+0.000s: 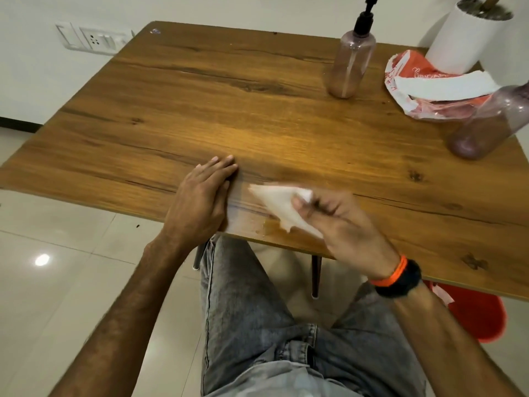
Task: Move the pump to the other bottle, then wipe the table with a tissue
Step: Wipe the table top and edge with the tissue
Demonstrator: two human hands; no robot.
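Wooden table (257, 116): right hand (337, 224) grips tissue (274, 202); wrapper (415, 90) print unreadable.

Looks like a room in a home: wood-grain table (229, 90) on glossy pale floor tiles (57, 224), wall socket and switch plate (91, 38) low on a plain white wall, paper towel roll (463, 35) and a torn orange wrapper (412, 81) on the tabletop.

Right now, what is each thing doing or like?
Left hand: open, flat on the table.
Right hand: holds the tissue.
Tissue: crumpled, on a wet patch.
Far bottle: upright, pump on.
Near bottle: upright, top out of view.
Paper roll: upright, sheet hanging loose.
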